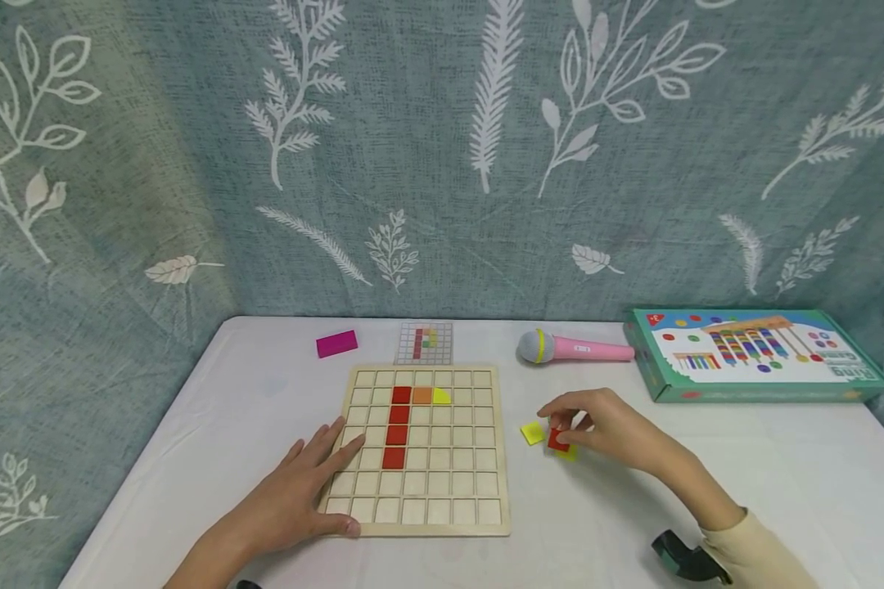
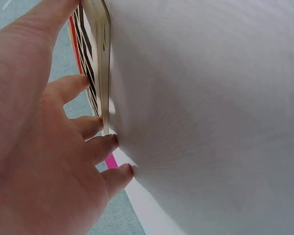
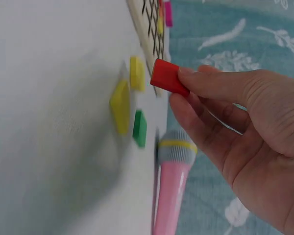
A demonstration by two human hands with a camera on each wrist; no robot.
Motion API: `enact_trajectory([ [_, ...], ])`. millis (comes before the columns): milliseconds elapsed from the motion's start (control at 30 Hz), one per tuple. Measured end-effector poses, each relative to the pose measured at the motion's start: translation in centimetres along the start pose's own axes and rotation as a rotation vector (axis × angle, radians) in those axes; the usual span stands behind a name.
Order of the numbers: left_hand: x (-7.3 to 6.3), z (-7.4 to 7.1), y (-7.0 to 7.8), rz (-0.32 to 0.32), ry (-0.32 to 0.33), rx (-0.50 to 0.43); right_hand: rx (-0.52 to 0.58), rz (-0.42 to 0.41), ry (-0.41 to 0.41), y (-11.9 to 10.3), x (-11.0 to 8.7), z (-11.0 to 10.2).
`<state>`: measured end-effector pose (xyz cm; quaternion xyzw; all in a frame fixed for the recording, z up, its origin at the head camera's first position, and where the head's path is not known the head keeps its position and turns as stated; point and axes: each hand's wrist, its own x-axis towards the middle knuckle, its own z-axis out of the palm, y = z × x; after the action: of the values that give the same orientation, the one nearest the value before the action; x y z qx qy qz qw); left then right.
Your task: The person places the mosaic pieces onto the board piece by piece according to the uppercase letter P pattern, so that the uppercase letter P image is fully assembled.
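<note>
My right hand pinches a red tile between thumb and fingers, above the table right of the board. Beneath and around it lie a yellow tile, a second yellow piece and a green piece; the green one is mostly hidden by the hand in the head view. My left hand rests spread at the left edge of the wooden grid board, its thumb at the lower rim. On the board, several red tiles form a column, with an orange tile and a rounded yellow piece beside the top one.
A patterned grid card lies behind the board, with a magenta block to its left. A pink toy microphone and a green-edged toy box stand at the back right. A leaf-print cloth hangs behind the table.
</note>
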<state>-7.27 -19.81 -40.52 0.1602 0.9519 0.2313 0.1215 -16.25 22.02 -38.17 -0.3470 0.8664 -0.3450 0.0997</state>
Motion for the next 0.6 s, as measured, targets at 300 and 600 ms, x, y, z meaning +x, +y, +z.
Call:
enact_trajectory([
  [300,0.3,0.1,0.2,-0.023,-0.013,0.001,0.021,-0.05,-0.03,-1.2,2.8,2.0],
  [600,0.2,0.0,0.1,-0.02,-0.012,-0.002,0.054,-0.102,-0.063,-4.0,6.0,4.7],
])
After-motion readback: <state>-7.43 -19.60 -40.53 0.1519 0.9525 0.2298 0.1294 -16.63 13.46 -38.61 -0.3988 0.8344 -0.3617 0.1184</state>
